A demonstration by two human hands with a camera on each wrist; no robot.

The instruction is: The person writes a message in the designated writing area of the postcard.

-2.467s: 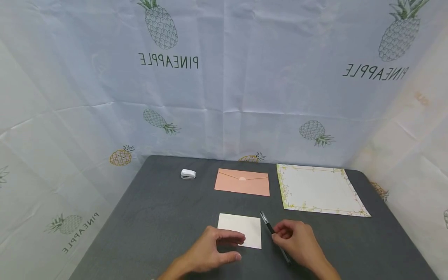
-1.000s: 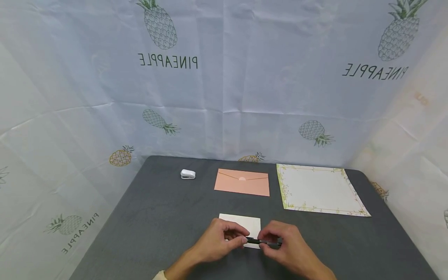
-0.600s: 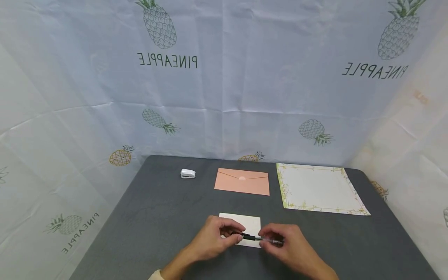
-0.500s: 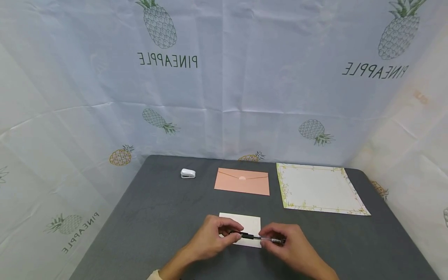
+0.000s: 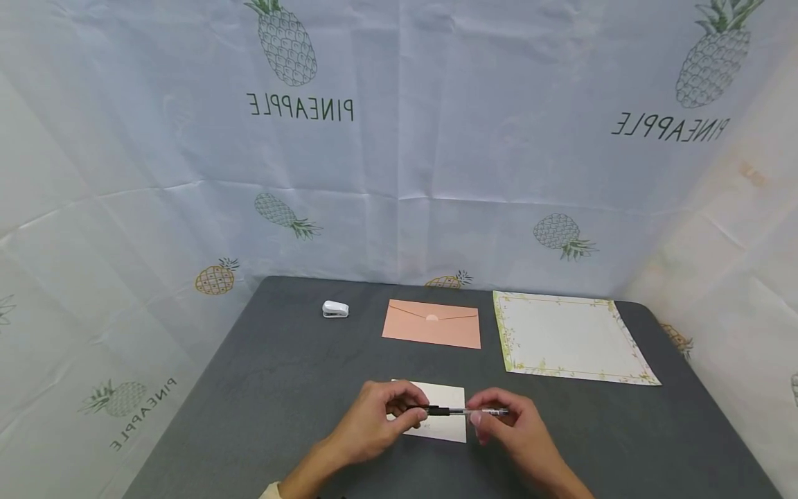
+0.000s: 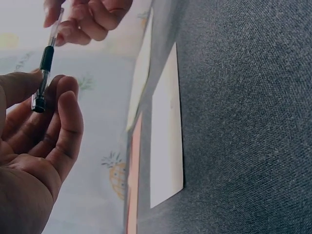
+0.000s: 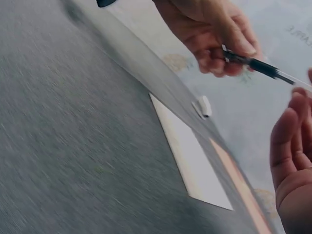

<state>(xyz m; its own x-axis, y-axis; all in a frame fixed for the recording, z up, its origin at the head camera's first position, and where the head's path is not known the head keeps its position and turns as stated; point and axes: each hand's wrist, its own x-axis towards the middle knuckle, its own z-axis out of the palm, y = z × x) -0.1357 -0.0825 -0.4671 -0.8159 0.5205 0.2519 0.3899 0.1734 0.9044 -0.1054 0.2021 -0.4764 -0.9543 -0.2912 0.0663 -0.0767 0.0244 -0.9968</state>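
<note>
Both hands hold a pen (image 5: 458,411) level just above a small white card (image 5: 445,430) near the table's front edge. My left hand (image 5: 416,413) pinches the pen's black end (image 6: 46,61) between thumb and fingers. My right hand (image 5: 485,414) pinches the clear barrel end (image 7: 292,78) with its fingertips. In the left wrist view the left hand (image 6: 46,105) curls round the black end, and the right hand (image 6: 80,22) grips the far end. The card (image 6: 165,141) lies flat on the table below, partly hidden by my hands in the head view.
A pink envelope (image 5: 431,324) lies beyond the card on the dark grey table (image 5: 280,374). A flower-bordered sheet of paper (image 5: 567,337) lies at the back right. A small white stapler (image 5: 335,309) sits at the back left. Pineapple-print cloth hangs round the table.
My right hand picked the pen up from the table beside the card and brought it over the card, where my left hand took its black end. Both hands have risen slightly since.
</note>
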